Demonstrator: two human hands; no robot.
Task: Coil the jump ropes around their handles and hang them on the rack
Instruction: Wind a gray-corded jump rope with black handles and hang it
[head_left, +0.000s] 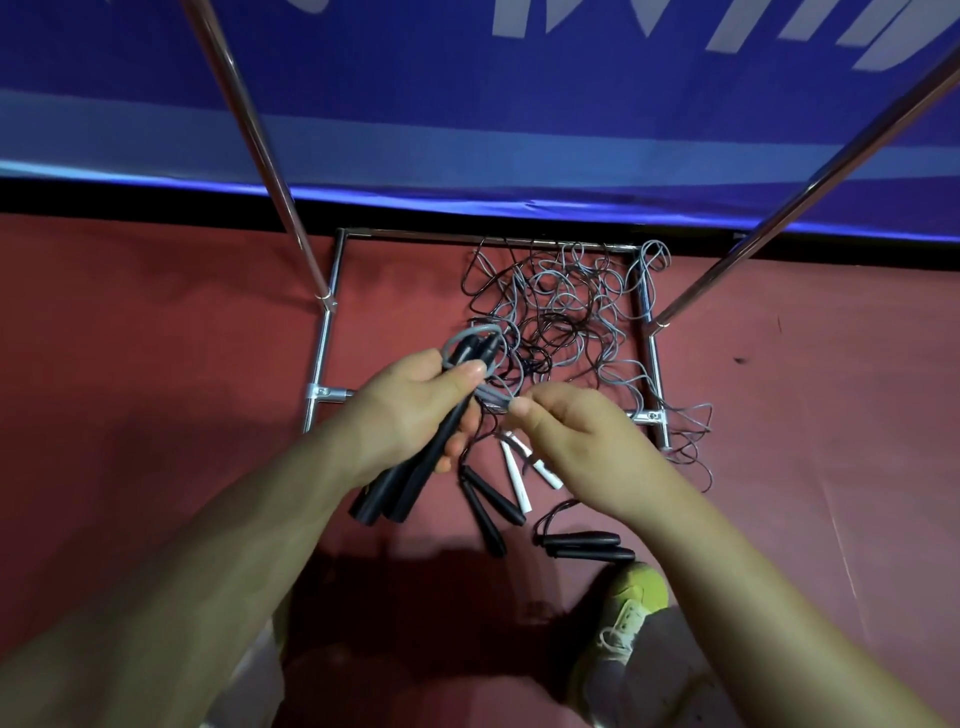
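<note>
Left hand (415, 405) clasps smooth black handles (410, 467) (paired, tapered); right hand (566, 431) grip pinches thin grey cord (493, 397).

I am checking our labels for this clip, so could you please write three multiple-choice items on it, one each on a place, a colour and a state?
1. Where does the tangled pile of thin grey and black ropes lie?
A. on the red floor inside the chrome rack base
B. over the rack's top bar
C. on a table

2. What colour are the slim handles on the floor between the hands?
A. yellow
B. white
C. blue

3. What is the right hand doing?
A. resting flat on the floor
B. hanging idle
C. pinching the grey rope beside the pair of black handles held in the left hand

Answers:
1 A, the ropes sprawl between the base bars.
2 B, they are white against the red floor.
3 C, fingertips close on the cord.
</note>
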